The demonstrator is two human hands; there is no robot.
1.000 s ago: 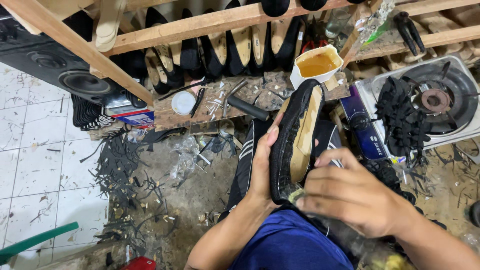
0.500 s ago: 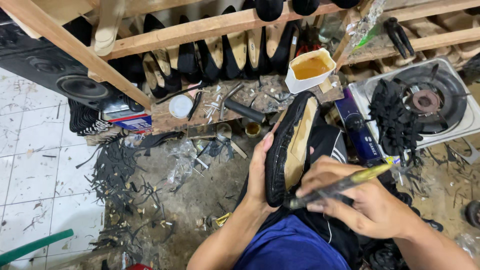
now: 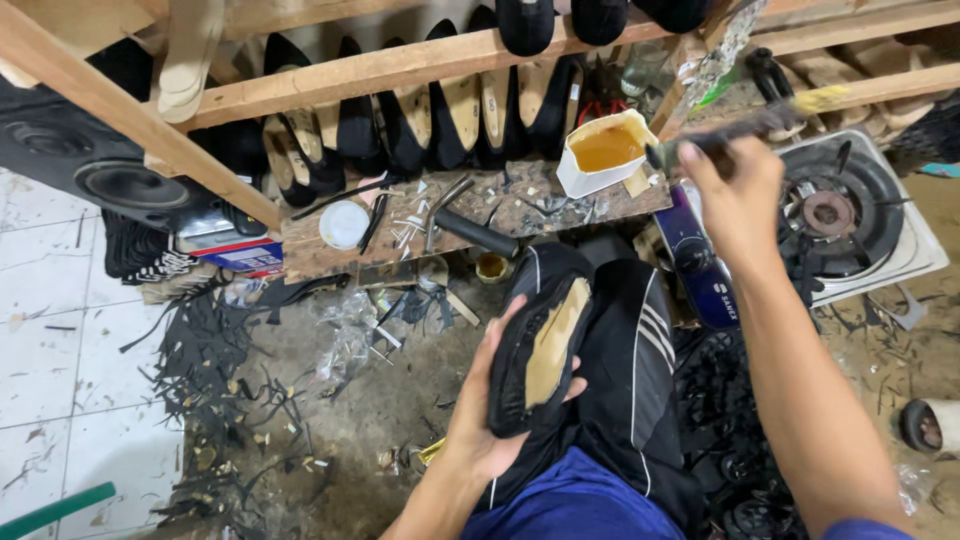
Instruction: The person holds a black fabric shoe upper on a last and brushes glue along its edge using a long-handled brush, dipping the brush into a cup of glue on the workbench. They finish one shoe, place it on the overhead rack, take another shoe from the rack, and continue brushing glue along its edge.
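Head view: the left hand [image 3: 480,420] cradles a black shoe [image 3: 535,355] sole-up over the lap, fingers wrapped around its far side and clamped on it. The tan insole face shows bare in the middle, ringed by the folded black upper. The right hand [image 3: 735,190] is stretched out to the right end of the wooden plank [image 3: 400,235], fingers closed on a brush [image 3: 730,135] whose dark tip sits just beside the white glue tub [image 3: 605,150] of amber adhesive. A hammer [image 3: 470,232] and a small white lid [image 3: 344,224] lie along the plank, and finished-looking black shoes [image 3: 420,120] hang on the rack above. A gas stove [image 3: 850,215] stands to the right.

Judging by the dry-looking sole, the gluing of this shoe seems only partly done, with more adhesive being fetched. Half a second earlier the brush hand was down at the shoe's near edge; now it has travelled up to the tub, while the shoe has dropped lower and tilted flatter.
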